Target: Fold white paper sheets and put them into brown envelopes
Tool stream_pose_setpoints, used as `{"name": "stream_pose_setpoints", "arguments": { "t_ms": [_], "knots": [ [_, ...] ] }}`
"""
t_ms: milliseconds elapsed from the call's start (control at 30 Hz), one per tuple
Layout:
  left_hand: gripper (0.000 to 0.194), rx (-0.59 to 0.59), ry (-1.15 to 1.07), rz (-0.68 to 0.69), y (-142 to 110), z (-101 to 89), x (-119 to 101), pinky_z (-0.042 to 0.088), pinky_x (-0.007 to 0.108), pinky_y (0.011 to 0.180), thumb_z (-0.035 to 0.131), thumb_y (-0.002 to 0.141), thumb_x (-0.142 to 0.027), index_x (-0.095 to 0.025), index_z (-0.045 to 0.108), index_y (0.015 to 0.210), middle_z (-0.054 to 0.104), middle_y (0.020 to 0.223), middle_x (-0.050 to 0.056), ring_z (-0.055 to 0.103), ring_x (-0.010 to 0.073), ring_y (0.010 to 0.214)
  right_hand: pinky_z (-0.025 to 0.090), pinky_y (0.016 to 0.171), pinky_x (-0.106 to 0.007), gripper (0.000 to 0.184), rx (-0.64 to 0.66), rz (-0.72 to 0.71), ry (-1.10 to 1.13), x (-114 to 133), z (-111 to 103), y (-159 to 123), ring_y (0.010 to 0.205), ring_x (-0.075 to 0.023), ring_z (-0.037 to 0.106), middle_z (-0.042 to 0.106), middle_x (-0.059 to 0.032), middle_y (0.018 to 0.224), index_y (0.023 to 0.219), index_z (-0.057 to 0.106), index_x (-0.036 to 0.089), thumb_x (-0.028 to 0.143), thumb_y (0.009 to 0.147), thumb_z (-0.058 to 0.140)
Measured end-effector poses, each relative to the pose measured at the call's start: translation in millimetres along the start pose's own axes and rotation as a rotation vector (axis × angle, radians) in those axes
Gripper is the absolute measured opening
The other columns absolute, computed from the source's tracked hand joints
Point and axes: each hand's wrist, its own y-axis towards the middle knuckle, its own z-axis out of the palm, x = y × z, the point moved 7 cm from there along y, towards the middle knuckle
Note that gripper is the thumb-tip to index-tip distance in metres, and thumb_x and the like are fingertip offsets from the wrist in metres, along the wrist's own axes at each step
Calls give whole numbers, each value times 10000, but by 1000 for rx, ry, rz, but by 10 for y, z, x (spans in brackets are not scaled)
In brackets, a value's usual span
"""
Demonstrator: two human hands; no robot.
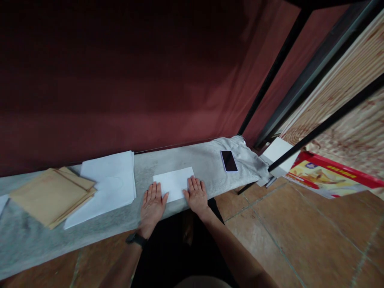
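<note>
A white sheet of paper [174, 182], perhaps folded, lies flat on the grey cloth in front of me. My left hand [153, 204] rests at its left edge, palm down with the fingers stretched out. At the right edge lies my right hand [197, 195], also flat, its fingertips touching the paper or the cloth right beside it. Neither hand grips anything. Left of my hands is a stack of larger white paper [111, 188], partly covered by several brown envelopes [51, 196].
Grey cloth [180, 154] covers the long narrow table against a dark red wall [135, 100]. A phone [229, 161] lies toward its right end. Black metal bars [276, 68] rise at the right, near a red and yellow box [327, 176] above the tiled floor [288, 228].
</note>
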Motion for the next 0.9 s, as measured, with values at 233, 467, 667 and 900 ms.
{"name": "stream_pose_setpoints", "arguments": {
  "t_ms": [233, 467, 667, 900],
  "knots": [
    [686, -18, -19, -70, -258, -62, 47, 259, 539, 1237, 233, 1025, -447, 4, 400, 1515, 410, 1582, 244, 313, 330, 1520, 267, 1203, -504, 636, -5, 2, -15, -113, 4, -23, 1442, -332, 429, 418, -172, 1579, 1536, 422, 58, 469, 1050, 421],
    [608, -4, -52, 102, -380, -115, -512, 262, 527, 1245, 318, 1024, -446, -148, 402, 1548, 370, 1631, 137, 254, 300, 1547, 270, 1200, -499, 636, -25, -18, -36, -106, 13, -23, 1451, -329, 418, 421, -180, 1577, 1536, 424, 65, 475, 1050, 424],
    [637, 19, -47, 103, -476, -113, -420, 321, 522, 1217, 321, 1021, -467, -84, 438, 1516, 379, 1610, 202, 315, 320, 1521, 232, 1215, -533, 610, -19, 27, -25, -124, 13, -19, 1461, -342, 402, 429, -192, 1568, 1519, 447, 48, 432, 1045, 433],
    [574, 32, -83, 89, -128, -195, -455, 325, 472, 1225, 260, 1019, -333, -90, 469, 1495, 477, 1564, 161, 352, 267, 1508, 242, 1231, -476, 519, 105, -44, 85, 192, 21, 212, 1498, -271, 353, 348, -99, 1632, 1538, 444, 135, 317, 1057, 372]
  ]
}}
